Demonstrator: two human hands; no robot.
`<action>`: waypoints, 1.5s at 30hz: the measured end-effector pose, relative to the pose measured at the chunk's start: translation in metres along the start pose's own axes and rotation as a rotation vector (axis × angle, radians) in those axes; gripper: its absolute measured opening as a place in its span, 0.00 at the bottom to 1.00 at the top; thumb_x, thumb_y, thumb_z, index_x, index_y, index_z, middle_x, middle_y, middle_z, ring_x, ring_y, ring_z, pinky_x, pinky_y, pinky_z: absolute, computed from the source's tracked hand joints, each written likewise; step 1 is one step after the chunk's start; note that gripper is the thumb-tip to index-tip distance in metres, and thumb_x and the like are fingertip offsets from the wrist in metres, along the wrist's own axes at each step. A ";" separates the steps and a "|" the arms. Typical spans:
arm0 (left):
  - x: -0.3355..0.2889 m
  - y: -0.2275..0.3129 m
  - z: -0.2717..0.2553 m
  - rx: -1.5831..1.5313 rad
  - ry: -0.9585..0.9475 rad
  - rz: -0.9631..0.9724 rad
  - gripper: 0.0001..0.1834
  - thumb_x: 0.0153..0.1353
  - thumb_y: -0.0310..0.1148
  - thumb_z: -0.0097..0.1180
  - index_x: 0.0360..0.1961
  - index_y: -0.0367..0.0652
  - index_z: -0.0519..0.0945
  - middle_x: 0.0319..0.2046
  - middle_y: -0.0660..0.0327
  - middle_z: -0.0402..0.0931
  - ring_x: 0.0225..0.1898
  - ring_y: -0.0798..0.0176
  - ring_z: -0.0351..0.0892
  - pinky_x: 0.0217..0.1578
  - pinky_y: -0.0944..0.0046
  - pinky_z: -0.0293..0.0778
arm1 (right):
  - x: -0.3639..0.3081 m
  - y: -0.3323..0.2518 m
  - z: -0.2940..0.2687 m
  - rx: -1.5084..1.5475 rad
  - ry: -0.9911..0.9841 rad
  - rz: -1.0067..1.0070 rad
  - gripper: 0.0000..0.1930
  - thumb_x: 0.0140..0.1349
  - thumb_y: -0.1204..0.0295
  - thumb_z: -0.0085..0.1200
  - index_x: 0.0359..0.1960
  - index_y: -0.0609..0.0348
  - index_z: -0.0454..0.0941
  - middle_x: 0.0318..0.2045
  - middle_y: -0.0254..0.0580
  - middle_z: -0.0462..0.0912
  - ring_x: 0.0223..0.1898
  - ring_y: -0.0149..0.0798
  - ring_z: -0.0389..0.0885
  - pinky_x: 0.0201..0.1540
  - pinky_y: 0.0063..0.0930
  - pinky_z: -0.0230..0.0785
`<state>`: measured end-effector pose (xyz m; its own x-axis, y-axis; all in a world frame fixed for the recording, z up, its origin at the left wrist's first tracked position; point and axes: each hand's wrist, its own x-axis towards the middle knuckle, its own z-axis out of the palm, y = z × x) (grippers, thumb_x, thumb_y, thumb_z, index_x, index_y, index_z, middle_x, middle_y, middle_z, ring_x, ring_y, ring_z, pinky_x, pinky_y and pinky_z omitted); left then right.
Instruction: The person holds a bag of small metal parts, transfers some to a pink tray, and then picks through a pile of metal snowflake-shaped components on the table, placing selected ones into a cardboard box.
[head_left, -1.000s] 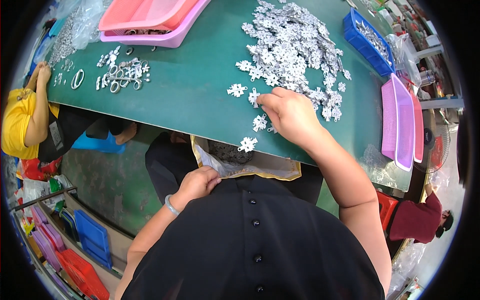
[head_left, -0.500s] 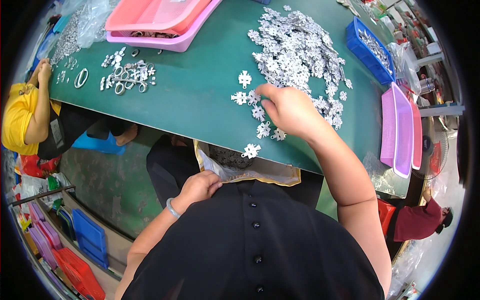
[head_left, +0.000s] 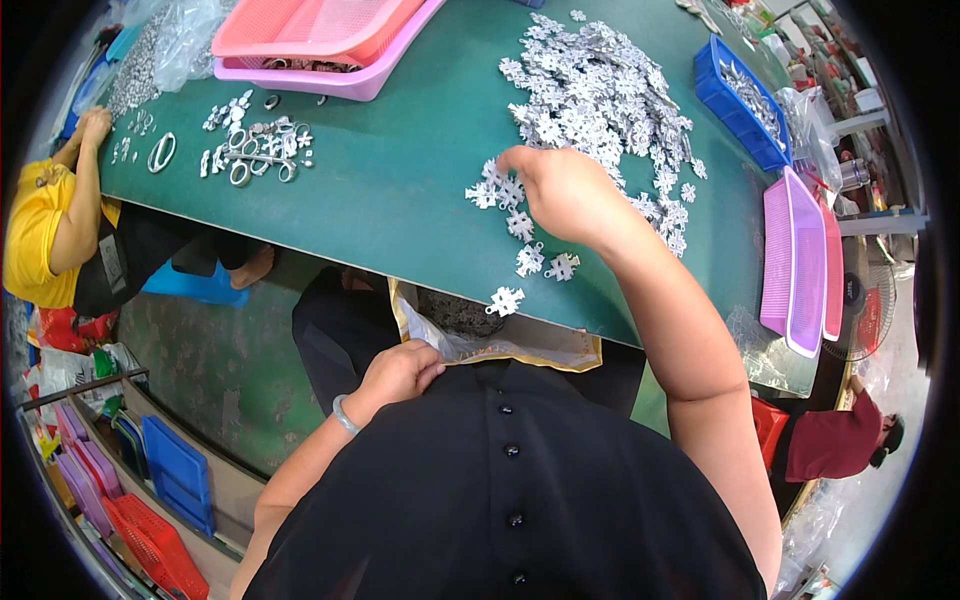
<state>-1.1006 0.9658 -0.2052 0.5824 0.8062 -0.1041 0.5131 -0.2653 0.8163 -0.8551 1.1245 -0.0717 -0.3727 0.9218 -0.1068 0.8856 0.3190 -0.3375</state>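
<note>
Cross-shaped metal pieces [head_left: 590, 95] lie in a large heap on the green table, with several loose ones [head_left: 519, 225] strung out toward the front edge. My right hand [head_left: 570, 195] is at the near left side of the heap. Its fingers are curled down, and the index fingertip is at the small group of loose crosses [head_left: 484, 193]. Whatever lies under the curled fingers is hidden. Low at my lap, my left hand [head_left: 400, 370] pinches the rim of a yellow-edged sack [head_left: 530, 352], which hangs open under the table edge. Dark grey contents show inside it.
Stacked pink baskets [head_left: 300, 80] stand at the far left, near assorted metal rings and small parts [head_left: 262, 150]. A blue bin [head_left: 715, 85] and a purple basket [head_left: 780, 260] line the right side. One person in yellow [head_left: 45, 235] sits left; another in dark red [head_left: 835, 445] is at right.
My right hand has moved slightly away from me and left. The farthest loose cross has shifted nearer to the others. My left hand stays on the sack rim.
</note>
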 end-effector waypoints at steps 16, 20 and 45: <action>-0.002 0.009 -0.001 0.047 -0.008 0.017 0.04 0.53 0.28 0.61 0.29 0.43 0.78 0.27 0.57 0.75 0.31 0.50 0.77 0.31 0.56 0.74 | -0.083 -0.028 0.029 0.019 0.191 -0.299 0.14 0.50 0.65 0.63 0.35 0.56 0.75 0.37 0.45 0.70 0.41 0.47 0.70 0.41 0.39 0.69; -0.003 0.013 0.000 0.061 -0.010 0.035 0.05 0.52 0.28 0.61 0.30 0.43 0.78 0.28 0.57 0.75 0.32 0.50 0.77 0.32 0.56 0.74 | -0.106 -0.030 0.031 0.129 0.142 -0.334 0.14 0.50 0.67 0.63 0.36 0.57 0.75 0.39 0.45 0.70 0.42 0.48 0.70 0.42 0.39 0.67; -0.003 0.024 0.003 0.137 -0.018 0.022 0.05 0.52 0.28 0.62 0.31 0.42 0.80 0.31 0.58 0.76 0.33 0.50 0.79 0.34 0.57 0.76 | -0.115 0.034 0.015 -0.038 0.560 0.002 0.21 0.54 0.68 0.60 0.48 0.62 0.73 0.50 0.58 0.71 0.54 0.59 0.68 0.56 0.45 0.63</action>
<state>-1.0884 0.9555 -0.1871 0.6051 0.7900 -0.0982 0.5808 -0.3538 0.7331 -0.7857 1.0259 -0.0846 -0.1762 0.8951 0.4096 0.8994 0.3154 -0.3025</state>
